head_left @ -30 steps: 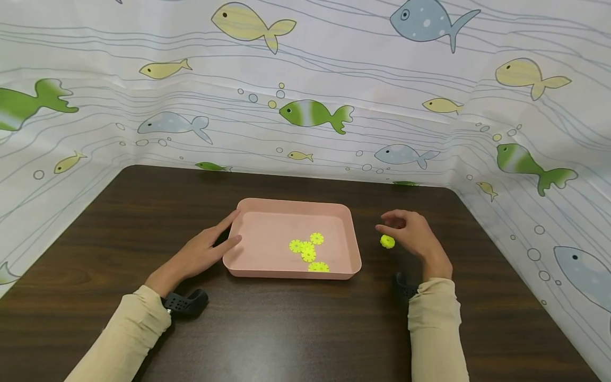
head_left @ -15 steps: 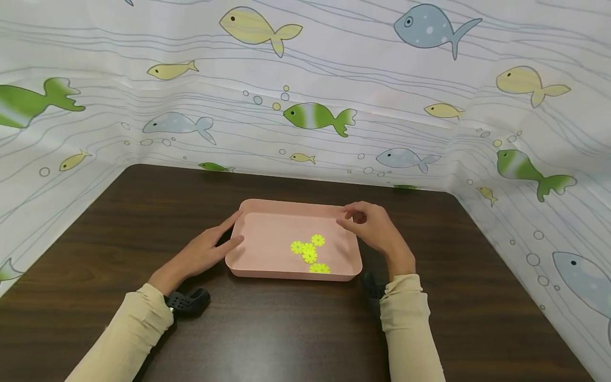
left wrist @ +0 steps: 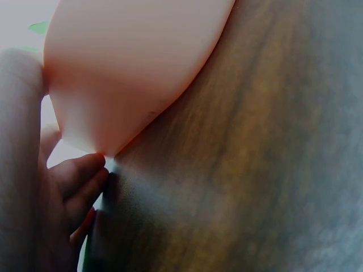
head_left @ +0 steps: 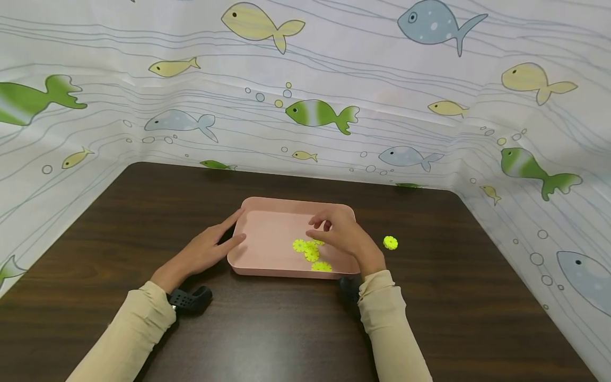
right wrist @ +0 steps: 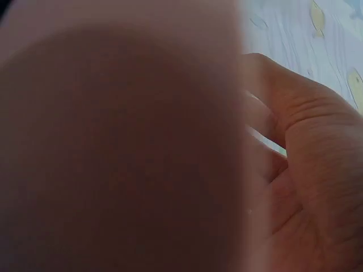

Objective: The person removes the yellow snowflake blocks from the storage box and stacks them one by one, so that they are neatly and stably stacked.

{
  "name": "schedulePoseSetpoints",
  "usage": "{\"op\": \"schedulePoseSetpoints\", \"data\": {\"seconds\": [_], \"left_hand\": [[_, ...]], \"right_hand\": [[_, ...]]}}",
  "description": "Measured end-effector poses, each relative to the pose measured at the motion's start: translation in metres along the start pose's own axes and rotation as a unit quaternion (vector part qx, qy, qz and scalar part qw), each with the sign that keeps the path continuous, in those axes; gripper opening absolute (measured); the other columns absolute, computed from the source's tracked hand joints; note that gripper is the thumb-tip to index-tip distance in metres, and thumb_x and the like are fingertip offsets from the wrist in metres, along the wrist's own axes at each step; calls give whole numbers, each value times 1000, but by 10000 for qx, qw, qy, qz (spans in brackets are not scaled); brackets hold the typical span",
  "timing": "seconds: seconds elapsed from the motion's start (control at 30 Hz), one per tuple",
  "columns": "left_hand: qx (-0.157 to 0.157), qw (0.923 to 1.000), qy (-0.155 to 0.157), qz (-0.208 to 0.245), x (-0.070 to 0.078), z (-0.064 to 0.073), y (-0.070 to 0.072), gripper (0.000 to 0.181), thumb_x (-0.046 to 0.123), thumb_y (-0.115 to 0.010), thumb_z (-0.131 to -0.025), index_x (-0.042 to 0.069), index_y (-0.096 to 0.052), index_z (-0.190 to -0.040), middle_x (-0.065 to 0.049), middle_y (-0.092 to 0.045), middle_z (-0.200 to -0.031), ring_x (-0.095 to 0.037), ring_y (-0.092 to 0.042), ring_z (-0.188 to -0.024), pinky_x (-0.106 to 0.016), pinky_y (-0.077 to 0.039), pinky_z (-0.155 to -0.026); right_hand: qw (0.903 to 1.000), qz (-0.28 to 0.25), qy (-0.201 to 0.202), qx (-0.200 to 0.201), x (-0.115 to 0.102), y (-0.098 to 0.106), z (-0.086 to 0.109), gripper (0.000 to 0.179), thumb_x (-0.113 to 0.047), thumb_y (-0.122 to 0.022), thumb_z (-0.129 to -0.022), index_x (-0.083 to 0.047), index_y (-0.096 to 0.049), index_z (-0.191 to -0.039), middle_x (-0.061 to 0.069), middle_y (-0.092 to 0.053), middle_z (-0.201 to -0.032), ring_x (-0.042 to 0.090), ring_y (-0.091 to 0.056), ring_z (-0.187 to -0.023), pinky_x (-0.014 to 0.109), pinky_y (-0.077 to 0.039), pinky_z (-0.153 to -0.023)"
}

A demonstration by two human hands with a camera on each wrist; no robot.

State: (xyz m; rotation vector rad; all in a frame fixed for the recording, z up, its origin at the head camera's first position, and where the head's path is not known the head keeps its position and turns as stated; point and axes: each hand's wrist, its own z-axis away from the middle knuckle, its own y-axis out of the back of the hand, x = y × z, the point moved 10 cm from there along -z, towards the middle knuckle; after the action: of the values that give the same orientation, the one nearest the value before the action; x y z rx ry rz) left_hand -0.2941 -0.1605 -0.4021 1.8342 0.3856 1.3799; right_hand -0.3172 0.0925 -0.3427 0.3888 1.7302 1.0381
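In the head view a pink tray [head_left: 267,273] lies on the table with several yellow flower-shaped discs [head_left: 312,254] in it, some overlapping. My left hand [head_left: 202,252] holds the tray's left side, thumb over the rim and the other fingers along the outside. The left wrist view shows fingers [left wrist: 85,170] at the tray's corner. Over the tray's right part hovers my right hand [head_left: 341,233], its loosely curved thumb and index fingertips slightly apart, no disc showing between them. It partly covers one disc. In the right wrist view a large blurred shape hides the fingertips.
A small cluster of yellow discs [head_left: 390,243] sits on the dark wooden table [head_left: 267,329], right of the tray. A white sheet [head_left: 229,154] printed with fish stands around the table's back and sides. Black wrist straps [head_left: 191,301] lie under both forearms.
My right hand has moved left from beside the disc cluster, across the tray's right rim, to above the discs in the tray. The left hand stays on the tray.
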Motion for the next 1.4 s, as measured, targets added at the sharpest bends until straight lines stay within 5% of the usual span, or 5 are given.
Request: {"op": "schedulePoseSetpoints", "data": {"seconds": [0.4,0.7,1.03,1.4], "left_hand": [[0,10000,-13,11,2,0,1,73,48,-47,-109,22,-12,-168,-17,-23,-169,-46,-32,-149,-71,-29,-114],[1,10000,2,14,1,0,1,73,48,-47,-109,24,-12,-168,-17,-22,-169,-46,-31,-150,-71,-29,-114],[-25,10000,15,17,0,-1,0,74,48,-47,-109,23,-12,-168,-17,-21,-170,-46,-30,-151,-71,-28,-114],[-16,10000,0,56,0,-1,-1,73,48,-47,-109,25,-12,-168,-17,-22,-170,-46,-30,-150,-72,-28,-114]], "right_hand": [[9967,143,-424,-678,1,-37,-4,34,-18,-88,-86,-4,-78,-114,3,-74,-106,18,-63,-92,33,-57,-88],[9958,183,-428,-793,-2,-43,-5,26,-13,-86,-86,-9,-72,-107,1,-66,-96,20,-59,-92,29,-55,-81],[9963,201,-331,-762,-10,-45,-4,35,-9,-83,-88,-10,-77,-123,-2,-69,-94,16,-58,-84,26,-54,-75],[9970,267,-144,-713,-11,-43,-5,36,-13,-85,-88,-5,-77,-122,0,-67,-92,16,-58,-82,25,-53,-74]]}}
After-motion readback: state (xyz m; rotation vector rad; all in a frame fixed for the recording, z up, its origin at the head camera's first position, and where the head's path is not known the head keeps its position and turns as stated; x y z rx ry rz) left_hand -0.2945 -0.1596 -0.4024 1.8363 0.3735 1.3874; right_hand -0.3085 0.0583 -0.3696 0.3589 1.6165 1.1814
